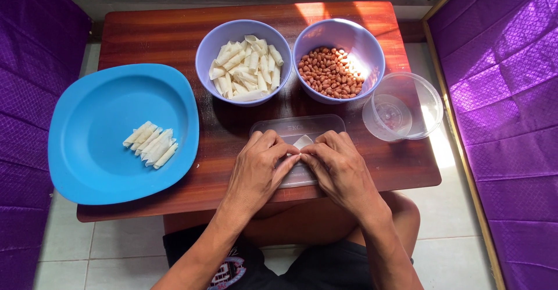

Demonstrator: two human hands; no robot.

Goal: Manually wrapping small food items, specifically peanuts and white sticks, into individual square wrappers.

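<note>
Fingers of the left hand [258, 165] and right hand [338, 165] are pressed together, pinching one white wrapper [303, 142] over a clear lid [297, 128]. Two purple bowls [244, 34] sit at twelve o'clock; about six rolls [151, 143] are laid on one blue plate [99, 168] at nine.

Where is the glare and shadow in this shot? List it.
Head view: sunlight glares on the peanuts and clear tub, and streaks the table's far edge; both hands shadow the lid beneath; edges bow slightly; focus sharp throughout.

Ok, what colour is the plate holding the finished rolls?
Bright blue; the plate shows clearly in the head view.
</note>
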